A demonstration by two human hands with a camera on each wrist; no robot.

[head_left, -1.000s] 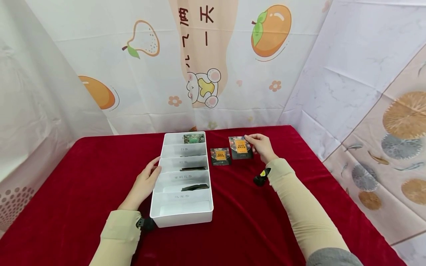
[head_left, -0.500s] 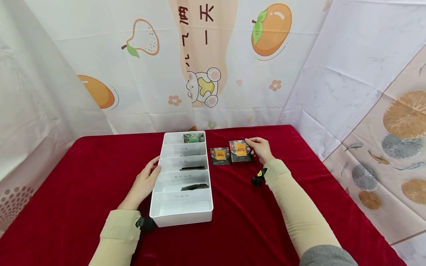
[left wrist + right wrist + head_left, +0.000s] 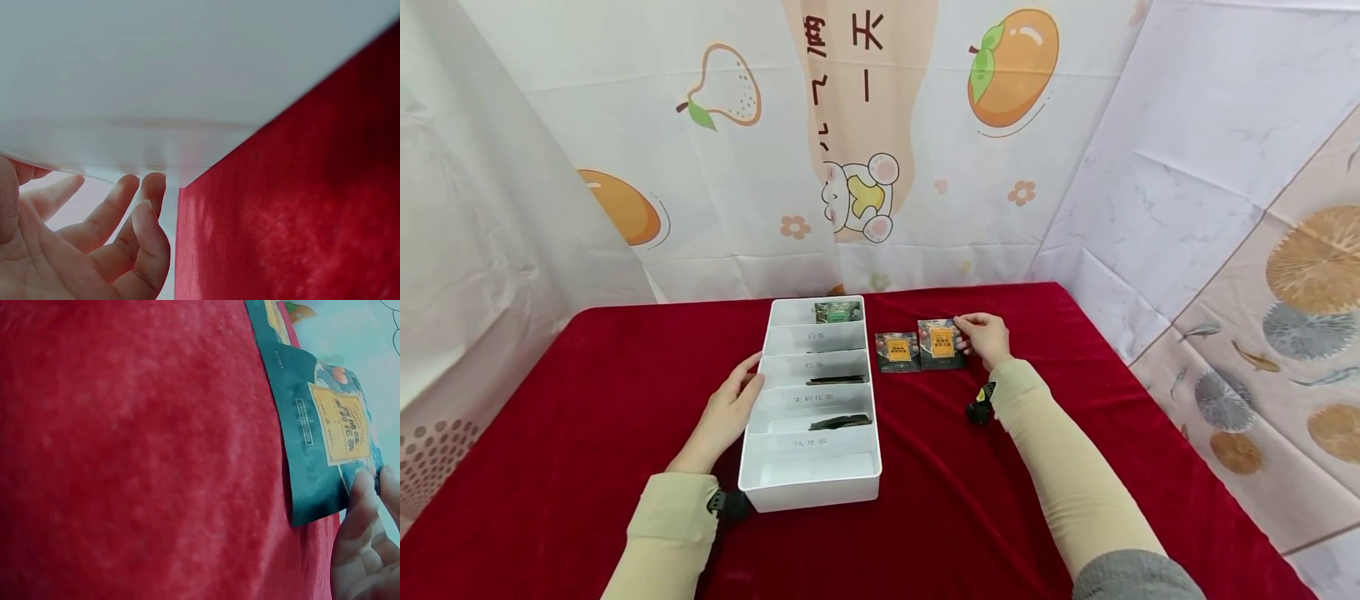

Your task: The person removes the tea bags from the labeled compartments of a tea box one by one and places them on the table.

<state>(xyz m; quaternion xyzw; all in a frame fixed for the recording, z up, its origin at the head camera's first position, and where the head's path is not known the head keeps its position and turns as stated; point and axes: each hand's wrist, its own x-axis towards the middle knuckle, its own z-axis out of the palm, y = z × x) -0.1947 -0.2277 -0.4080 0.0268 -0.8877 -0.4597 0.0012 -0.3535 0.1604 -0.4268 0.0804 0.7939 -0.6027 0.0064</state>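
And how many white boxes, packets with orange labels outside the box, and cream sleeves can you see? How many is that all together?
White box: 1
Packets with orange labels outside the box: 2
Cream sleeves: 2
Total: 5

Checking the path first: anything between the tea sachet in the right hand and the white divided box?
Yes: a second tea sachet lies on the red cloth between the held sachet and the white divided box. Nothing else visible.
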